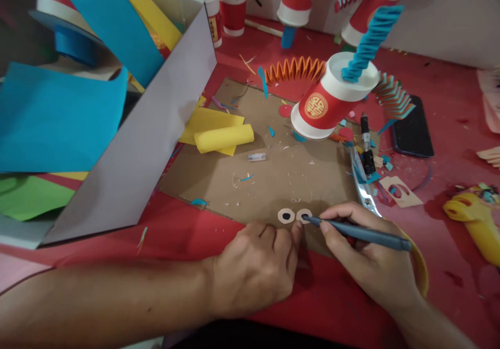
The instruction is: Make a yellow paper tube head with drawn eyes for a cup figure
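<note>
My right hand (367, 255) is closed on a blue-grey pen (363, 233), whose tip touches a small white paper circle (304, 215) on the brown cardboard sheet (273, 177). A second white circle (286, 215) with a black dot lies just to its left. Curled into a loose fist, my left hand (253, 268) rests on the cardboard's near edge, with a fingertip pressing beside the circle under the pen. Beyond them a red and white paper cup (328, 104) lies tilted, with blue and orange folded paper strips attached.
A grey open box (140, 146) with blue, yellow and green paper sheets fills the left. A yellow paper roll (224, 138) lies on the cardboard. Scissors (361, 182), a marker (366, 140) and a black phone (412, 130) lie right; a yellow object (474, 224) at far right.
</note>
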The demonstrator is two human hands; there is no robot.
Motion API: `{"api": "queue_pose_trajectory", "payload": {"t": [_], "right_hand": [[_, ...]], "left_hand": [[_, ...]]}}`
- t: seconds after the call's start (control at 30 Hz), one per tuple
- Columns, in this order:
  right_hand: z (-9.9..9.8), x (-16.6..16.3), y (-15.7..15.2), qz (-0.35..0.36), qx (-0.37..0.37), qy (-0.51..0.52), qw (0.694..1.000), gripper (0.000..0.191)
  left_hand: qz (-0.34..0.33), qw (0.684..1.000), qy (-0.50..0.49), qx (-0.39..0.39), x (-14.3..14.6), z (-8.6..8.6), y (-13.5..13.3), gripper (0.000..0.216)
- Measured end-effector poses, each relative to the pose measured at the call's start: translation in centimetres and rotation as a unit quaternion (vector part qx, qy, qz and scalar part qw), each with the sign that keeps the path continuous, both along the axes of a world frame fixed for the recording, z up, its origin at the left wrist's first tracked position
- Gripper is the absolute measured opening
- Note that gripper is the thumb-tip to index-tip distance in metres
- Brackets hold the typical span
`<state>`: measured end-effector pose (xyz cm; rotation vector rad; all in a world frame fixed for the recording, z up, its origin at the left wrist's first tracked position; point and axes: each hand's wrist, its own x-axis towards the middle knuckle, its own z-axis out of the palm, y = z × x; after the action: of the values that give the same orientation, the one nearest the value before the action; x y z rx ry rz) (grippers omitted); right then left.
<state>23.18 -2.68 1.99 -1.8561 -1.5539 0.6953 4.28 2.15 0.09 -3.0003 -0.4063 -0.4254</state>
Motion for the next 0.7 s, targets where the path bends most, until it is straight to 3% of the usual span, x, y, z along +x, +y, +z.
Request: {"api": "queue_pose_trajectory", "payload": {"t": [0.7], "right_hand": [[-0.14, 0.22, -0.31, -0.005, -0.001, 0.030, 1.000, 0.004]], "left_hand": [[-0.002, 1.000, 0.002, -0.011, -0.03, 0.18, 0.07, 0.034]]}}
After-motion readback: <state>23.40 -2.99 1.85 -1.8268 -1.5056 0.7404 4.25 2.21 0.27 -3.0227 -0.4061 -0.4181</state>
